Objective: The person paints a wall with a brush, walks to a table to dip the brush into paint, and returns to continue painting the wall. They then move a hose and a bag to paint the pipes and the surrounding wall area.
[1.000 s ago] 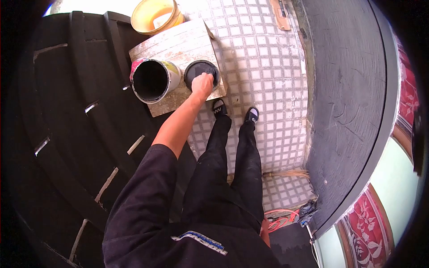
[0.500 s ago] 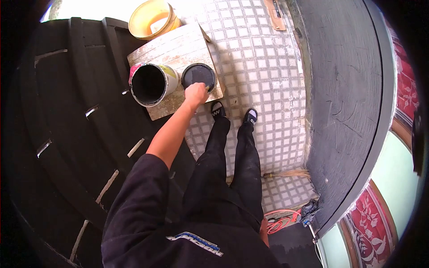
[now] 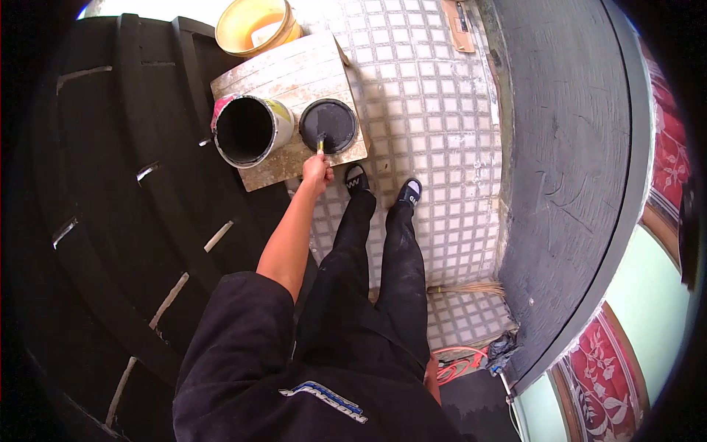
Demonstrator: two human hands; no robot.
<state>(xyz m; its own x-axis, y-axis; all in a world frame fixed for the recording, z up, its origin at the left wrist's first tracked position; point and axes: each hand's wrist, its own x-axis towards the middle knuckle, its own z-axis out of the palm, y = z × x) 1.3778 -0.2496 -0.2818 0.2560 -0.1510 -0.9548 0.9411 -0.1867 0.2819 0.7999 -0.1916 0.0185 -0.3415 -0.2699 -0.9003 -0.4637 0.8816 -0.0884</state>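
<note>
My left hand (image 3: 317,171) is closed around the handle of a small paintbrush (image 3: 320,146). The brush's dark bristles rest on a round black lid (image 3: 339,121) coated with dark paint. To the left of the lid stands an upright paint bucket (image 3: 283,124), white outside and black inside; how full it is cannot be made out. Both sit on a worn, low wooden table (image 3: 309,55). Down by my right hip, a sliver of my right hand or forearm (image 3: 432,379) shows, its fingers hidden.
A yellow bucket (image 3: 234,26) stands behind the table. Black-painted panelling (image 3: 103,184) with light bare strips fills the left; a dark textured wall (image 3: 574,147) rises on the right. A straw broom (image 3: 468,288) and orange cord (image 3: 460,365) lie on the tiled floor (image 3: 442,147).
My left hand has drawn back from over the lid toward its near side, and the paintbrush now shows more plainly. The view has shifted slightly.
</note>
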